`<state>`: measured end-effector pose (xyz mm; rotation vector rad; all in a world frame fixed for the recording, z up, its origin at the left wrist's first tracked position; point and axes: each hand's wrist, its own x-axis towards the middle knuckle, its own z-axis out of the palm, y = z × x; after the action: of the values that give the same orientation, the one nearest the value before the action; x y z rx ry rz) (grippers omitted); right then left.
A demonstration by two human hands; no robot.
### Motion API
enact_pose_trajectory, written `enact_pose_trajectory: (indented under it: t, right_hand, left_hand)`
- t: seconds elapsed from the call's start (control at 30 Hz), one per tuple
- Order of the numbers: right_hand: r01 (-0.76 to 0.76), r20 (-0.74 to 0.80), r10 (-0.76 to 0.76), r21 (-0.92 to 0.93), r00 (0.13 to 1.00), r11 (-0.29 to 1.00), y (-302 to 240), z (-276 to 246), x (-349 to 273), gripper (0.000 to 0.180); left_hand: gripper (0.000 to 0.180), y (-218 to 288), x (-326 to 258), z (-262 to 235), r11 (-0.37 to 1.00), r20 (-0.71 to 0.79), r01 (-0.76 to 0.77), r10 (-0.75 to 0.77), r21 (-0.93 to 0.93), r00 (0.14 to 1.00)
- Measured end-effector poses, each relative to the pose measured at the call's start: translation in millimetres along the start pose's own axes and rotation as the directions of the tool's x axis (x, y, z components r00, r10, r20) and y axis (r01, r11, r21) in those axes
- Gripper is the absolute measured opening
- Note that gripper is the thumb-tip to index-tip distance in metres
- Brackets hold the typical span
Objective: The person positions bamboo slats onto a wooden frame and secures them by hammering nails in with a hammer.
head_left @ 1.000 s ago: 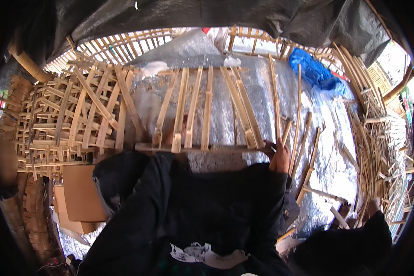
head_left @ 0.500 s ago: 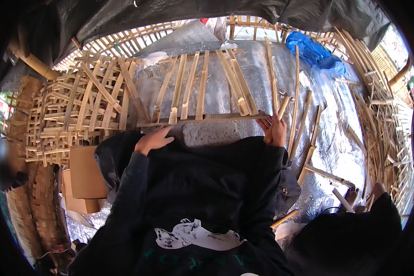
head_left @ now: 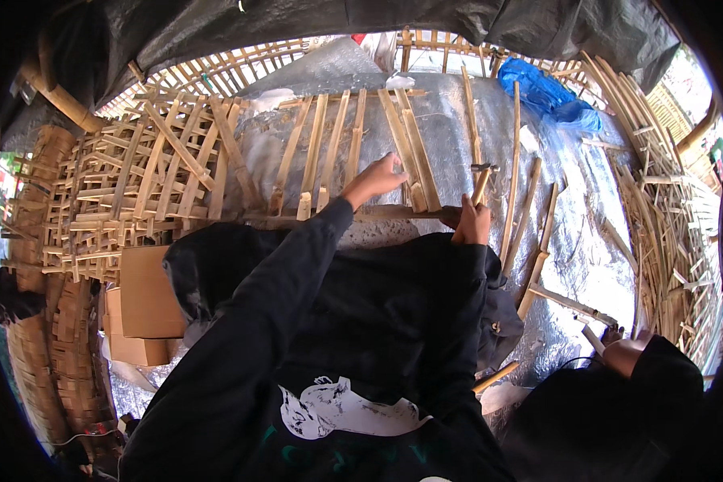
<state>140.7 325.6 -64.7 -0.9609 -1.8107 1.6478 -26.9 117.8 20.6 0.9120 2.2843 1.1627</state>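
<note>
Two hands work: my left hand presses open on a bamboo slat; my right hand holds a hammer in closed grip.

The hammer stands nearly upright, wooden handle tilted a bit right, small metal head on top, just above the crossbar. That crossbar is 1 long bamboo piece lying flat across the near ends of the slats, pale split bamboo strips fanning away over silvery sheeting, some slanted.
</note>
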Motion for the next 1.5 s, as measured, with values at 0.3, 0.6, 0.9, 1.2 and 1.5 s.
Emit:
enact_pose_trajectory:
  t: [0.3, 0.6, 0.9, 1.2, 1.5]
  right_hand:
    - [-0.018, 0.072, 0.019, -0.022, 0.997, 1.000, -6.3, -7.2, -1.7, 0.037]
    - [0.002, 0.089, 0.014, -0.178, 0.996, 0.984, -42.8, 16.2, -33.8, 0.033]
    - [0.088, 0.002, -0.097, -0.435, 0.995, 0.896, -59.9, 9.3, -40.5, 0.033]
    - [-0.013, 0.007, 0.015, -0.279, 1.000, 0.960, -64.7, 18.5, -41.6, 0.032]
    - [-0.038, 0.126, 0.041, -0.031, 0.991, 0.999, -73.2, 10.4, -50.5, 0.029]
  left_hand:
    - [0.067, -41.8, 58.0, 29.8, 0.849, -0.002, 0.263, -0.297, -0.459, 0.955]
    - [0.048, -125.1, 23.8, -18.4, 0.865, 0.016, 0.153, -0.166, -0.478, 0.986]
    - [0.061, -73.5, 13.7, -10.1, 0.882, -0.028, 0.300, -0.332, -0.364, 0.943]
    - [0.038, -118.5, 22.2, -8.0, 0.856, -0.103, 0.208, -0.288, -0.474, 0.952]
    - [0.052, -104.9, 21.3, -44.9, 0.842, 0.085, 0.320, -0.316, -0.433, 0.945]
